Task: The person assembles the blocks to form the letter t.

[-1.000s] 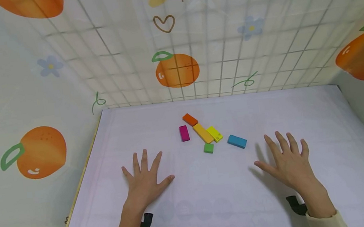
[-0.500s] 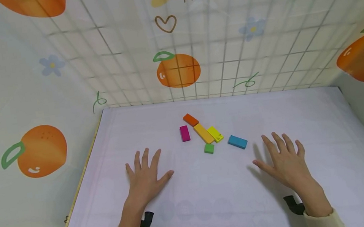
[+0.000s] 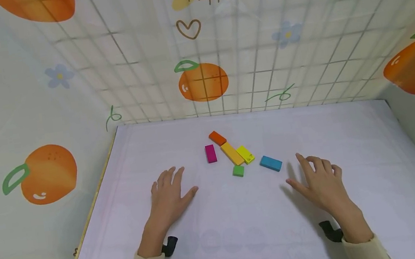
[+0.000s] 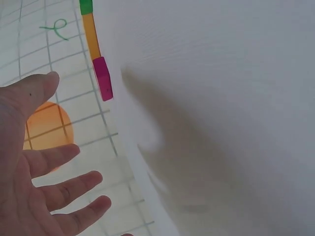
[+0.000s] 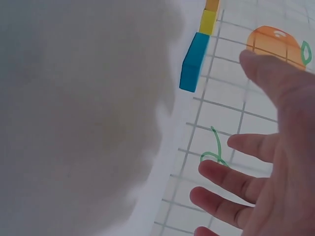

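Note:
Several small coloured blocks lie mid-table in the head view. A magenta block (image 3: 210, 154) is on the left, with a red-orange block (image 3: 217, 138) behind it. A long orange-yellow block (image 3: 232, 154) lies against a yellow block (image 3: 245, 154), and a small green block (image 3: 238, 171) sits just in front. To the right, apart from these, is a blue block (image 3: 271, 163). My left hand (image 3: 167, 200) hovers left of the blocks, fingers spread loosely, holding nothing. My right hand (image 3: 324, 184) hovers right of the blue block, its fingers slightly bent and nothing in them.
A white-covered table (image 3: 231, 249) carries the blocks. Behind it hangs a grid-patterned curtain (image 3: 147, 93) printed with oranges; similar sheets stand at both sides. A black strap piece (image 3: 170, 246) shows at the left wrist and another black strap piece (image 3: 331, 231) at the right.
Both hands have shifted slightly inward. The left hand's fingers have drawn closer together, and the right hand's fingers have bent a little. The blocks have stayed in place.

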Motion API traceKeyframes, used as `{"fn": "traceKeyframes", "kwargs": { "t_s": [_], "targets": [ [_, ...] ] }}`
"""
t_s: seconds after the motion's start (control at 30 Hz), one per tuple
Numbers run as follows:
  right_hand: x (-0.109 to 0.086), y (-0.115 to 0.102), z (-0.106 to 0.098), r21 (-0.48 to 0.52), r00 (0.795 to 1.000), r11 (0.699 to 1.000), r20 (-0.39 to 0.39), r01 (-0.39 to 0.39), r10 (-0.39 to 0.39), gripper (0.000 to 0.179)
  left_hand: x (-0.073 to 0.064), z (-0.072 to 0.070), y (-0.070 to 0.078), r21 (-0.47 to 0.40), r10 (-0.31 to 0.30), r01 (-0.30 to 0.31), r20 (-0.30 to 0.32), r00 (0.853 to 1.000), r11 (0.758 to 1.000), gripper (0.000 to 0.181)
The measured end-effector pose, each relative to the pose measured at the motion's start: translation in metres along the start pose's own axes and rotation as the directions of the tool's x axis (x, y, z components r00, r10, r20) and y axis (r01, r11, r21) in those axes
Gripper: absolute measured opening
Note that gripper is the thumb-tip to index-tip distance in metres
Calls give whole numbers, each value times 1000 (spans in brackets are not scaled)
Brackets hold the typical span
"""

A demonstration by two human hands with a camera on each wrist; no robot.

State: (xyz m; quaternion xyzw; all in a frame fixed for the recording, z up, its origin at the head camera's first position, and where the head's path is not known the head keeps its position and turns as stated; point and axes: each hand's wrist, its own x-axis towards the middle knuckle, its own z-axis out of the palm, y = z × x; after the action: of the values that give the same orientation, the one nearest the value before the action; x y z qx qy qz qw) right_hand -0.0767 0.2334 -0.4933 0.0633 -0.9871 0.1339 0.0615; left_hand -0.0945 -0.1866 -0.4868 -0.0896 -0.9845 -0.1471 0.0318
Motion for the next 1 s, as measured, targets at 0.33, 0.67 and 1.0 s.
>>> {"fn": "traceKeyframes", "kwargs": {
  "t_s": [0.33, 0.67, 1.0],
  "targets": [
    [13, -2, 6, 49, 1000, 999, 5, 14, -14, 81, 22, 2, 8, -63, -10, 12, 26, 1000, 998, 72],
    [27, -8, 10, 104, 999, 994, -10, 39, -39, 74, 50, 5, 24, -192, -73, 91, 97, 993, 977, 69],
    [42, -8, 14, 260, 1000, 966, -7, 6, -4, 61, 82, 20, 23, -407, -158, 205, 146, 977, 890, 65]
  ]
}}
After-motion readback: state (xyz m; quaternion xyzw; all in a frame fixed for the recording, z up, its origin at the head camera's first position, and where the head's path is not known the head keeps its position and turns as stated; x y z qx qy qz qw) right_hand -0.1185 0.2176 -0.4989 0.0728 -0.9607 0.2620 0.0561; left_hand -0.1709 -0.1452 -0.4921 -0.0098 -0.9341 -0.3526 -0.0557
